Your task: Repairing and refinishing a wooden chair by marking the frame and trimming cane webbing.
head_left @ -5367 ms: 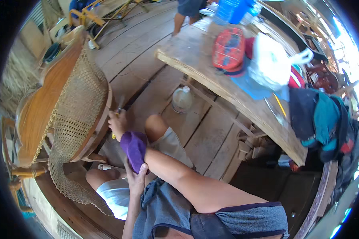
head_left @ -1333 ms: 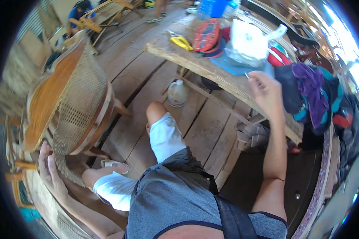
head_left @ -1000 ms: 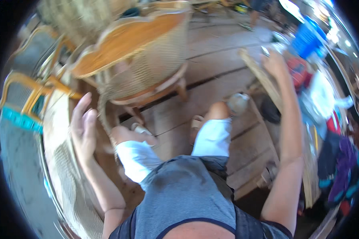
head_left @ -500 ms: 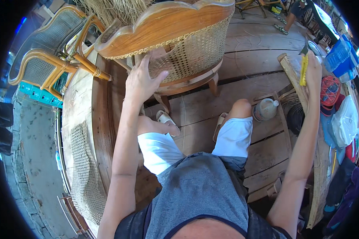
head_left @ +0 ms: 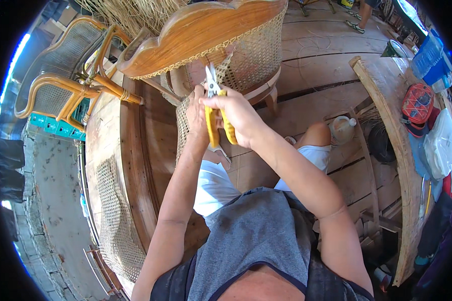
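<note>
In front of me stands a wooden chair (head_left: 206,40) with a scalloped top rail and woven cane webbing (head_left: 258,55) across its back. Part of the webbing has come away at the left, leaving a gap, and a loose flap (head_left: 182,120) hangs below it. My left hand (head_left: 197,118) is closed on this flap's edge, its fingers partly hidden. My right hand (head_left: 238,116) grips yellow-handled snips (head_left: 212,131), whose metal blades point up toward the gap under the rail. Both hands are side by side, nearly touching.
A rattan armchair (head_left: 60,75) stands at the left beside a wooden bench (head_left: 103,133) with a cane sheet (head_left: 118,215) on it. At the right, a wooden table (head_left: 391,120) holds a red mesh item (head_left: 417,103) and plastic bags (head_left: 442,145). A plastic jug (head_left: 342,129) sits below.
My right hand has come from the right-hand table to the chair with the snips. My left hand, open against the chair back before, has closed on the cane webbing, which now hangs loose.
</note>
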A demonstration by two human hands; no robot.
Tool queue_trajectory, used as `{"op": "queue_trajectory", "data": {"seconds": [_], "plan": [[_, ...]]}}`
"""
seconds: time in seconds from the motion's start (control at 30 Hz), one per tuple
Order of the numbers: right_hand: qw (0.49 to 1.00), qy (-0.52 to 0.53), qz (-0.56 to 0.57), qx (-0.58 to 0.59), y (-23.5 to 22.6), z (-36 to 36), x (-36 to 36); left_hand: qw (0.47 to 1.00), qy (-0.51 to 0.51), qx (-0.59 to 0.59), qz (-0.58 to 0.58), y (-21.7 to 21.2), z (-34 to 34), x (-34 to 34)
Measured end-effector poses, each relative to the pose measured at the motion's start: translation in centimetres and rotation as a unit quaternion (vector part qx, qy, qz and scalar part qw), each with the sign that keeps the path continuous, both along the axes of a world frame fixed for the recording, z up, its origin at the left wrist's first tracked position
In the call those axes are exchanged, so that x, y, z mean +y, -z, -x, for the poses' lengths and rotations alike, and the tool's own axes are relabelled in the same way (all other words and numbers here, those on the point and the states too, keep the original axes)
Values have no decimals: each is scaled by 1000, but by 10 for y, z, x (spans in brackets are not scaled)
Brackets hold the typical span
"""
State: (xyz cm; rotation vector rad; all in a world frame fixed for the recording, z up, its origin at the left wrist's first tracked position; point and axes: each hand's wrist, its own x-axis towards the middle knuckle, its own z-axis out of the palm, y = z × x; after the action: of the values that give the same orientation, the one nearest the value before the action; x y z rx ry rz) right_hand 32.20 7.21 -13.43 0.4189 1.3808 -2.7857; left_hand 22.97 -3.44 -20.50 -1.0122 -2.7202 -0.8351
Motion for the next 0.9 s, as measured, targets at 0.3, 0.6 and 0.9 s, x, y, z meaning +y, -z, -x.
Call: {"op": "queue_trajectory", "data": {"seconds": [0.3,0.6,0.9], "plan": [[978,104,182,10,-20,52,27,990,21,83,111,-8,2,11],[955,233,182,30,-18,75,15,982,37,164,90,-9,-1,8],[970,182,151,58,1,55,32,982,39,136,124,-6,-2,8]]}}
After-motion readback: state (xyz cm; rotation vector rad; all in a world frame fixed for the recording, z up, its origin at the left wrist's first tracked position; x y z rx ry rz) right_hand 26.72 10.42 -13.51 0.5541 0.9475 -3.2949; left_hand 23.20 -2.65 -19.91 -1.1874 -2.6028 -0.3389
